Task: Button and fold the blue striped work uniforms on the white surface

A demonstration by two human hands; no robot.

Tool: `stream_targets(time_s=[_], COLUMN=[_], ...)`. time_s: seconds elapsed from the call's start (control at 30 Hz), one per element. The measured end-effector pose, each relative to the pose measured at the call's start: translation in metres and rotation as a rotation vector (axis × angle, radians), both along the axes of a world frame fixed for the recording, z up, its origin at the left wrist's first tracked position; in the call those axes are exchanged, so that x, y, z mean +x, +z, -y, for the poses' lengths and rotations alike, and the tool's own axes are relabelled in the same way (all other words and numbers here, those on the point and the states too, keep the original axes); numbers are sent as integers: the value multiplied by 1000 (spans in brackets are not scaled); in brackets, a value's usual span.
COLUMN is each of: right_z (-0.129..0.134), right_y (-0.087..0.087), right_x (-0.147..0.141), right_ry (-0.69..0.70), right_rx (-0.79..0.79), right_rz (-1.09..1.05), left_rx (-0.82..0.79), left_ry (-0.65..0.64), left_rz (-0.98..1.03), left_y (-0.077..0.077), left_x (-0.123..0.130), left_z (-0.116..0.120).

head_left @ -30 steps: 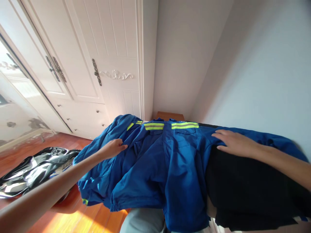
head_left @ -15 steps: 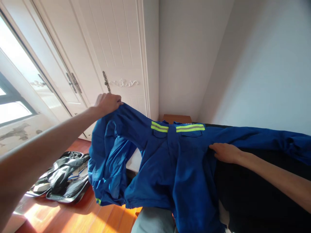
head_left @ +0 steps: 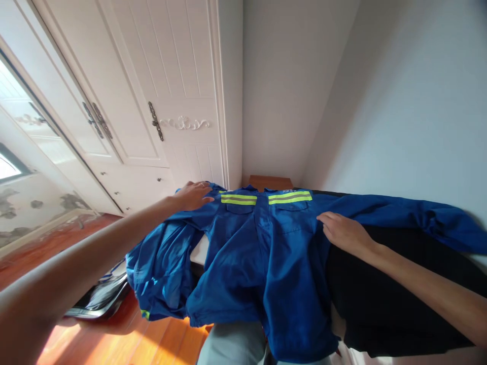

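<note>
A blue jacket (head_left: 236,263) with yellow-green reflective strips lies spread face up, its collar at the far side. My left hand (head_left: 193,196) rests on the shoulder and sleeve at the left, its fingers apart. At the right armpit edge, the fingers of my right hand (head_left: 342,230) pinch the jacket's cloth. One sleeve stretches out to the right over a black cloth (head_left: 395,294). More crumpled blue clothing (head_left: 160,268) hangs at the left.
White wardrobe doors (head_left: 133,76) stand behind at the left, beside a pale wall (head_left: 411,111). An open suitcase (head_left: 102,299) lies on the wooden floor (head_left: 160,339). Grey trouser legs (head_left: 232,344) show at the bottom.
My left hand has lowered and let go of the raised sleeve, which now lies down. My right hand has shifted slightly left. The view has turned a little.
</note>
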State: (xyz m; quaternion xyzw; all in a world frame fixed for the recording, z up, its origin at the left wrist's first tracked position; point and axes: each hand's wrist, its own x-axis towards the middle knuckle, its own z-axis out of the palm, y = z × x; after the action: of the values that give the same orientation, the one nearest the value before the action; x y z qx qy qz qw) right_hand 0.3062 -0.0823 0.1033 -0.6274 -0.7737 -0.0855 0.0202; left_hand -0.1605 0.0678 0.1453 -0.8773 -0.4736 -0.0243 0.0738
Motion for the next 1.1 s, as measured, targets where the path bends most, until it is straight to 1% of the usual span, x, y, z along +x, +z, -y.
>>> stream_targets(time_s=[0.07,0.1,0.13,0.2,0.27,0.33,0.43,0.5,0.57,0.63,0.7,0.83,0.93,1.03,1.1], right_z=[-4,-7,-12,-23,-37,-50,-65,-72,-79,-85,-90,-99,-102,-98,-89], right_y=[5,7,8,6,-3,-15,-37,-50,-61,-68,-71,-71,-68,-62,-57], right_x=[-14,-23,-33,-55,-78,-97,-113,-112,-101,-87,-75,-65,-66,-73,-82], right_ry=[55,92,140,228,267,246,197,185,189,203,207,199,177,144,151], right_rx=[109,128,118,40,-70,-175,-298,-339,-355,-354,-352,-387,-432,-464,-428], right_rz=[0,-6,-20,-47,-75,-123,-163,-153,-155,-161,-159,-178,-204,-203,-199], left_rx=[-99,-127,-143,-165,-193,-223,-240,-228,-213,-205,-201,-189,-167,-125,-85], left_ry=[-92,-119,-138,-162,-155,-112,-57,-65,-89,-106,-112,-129,-149,-168,-220], left_rz=[36,41,36,19,-3,-36,-53,-35,-21,-12,3,16,12,-16,-17], left_y=[-27,-40,-52,-72,-87,-98,-110,-116,-120,-123,-125,-126,-122,-116,-113], left_x=[9,14,21,36,52,65,71,67,60,56,53,55,58,62,67], left_z=[17,23,27,29,25,18,6,-2,-10,-18,-26,-40,-42,-30,-14])
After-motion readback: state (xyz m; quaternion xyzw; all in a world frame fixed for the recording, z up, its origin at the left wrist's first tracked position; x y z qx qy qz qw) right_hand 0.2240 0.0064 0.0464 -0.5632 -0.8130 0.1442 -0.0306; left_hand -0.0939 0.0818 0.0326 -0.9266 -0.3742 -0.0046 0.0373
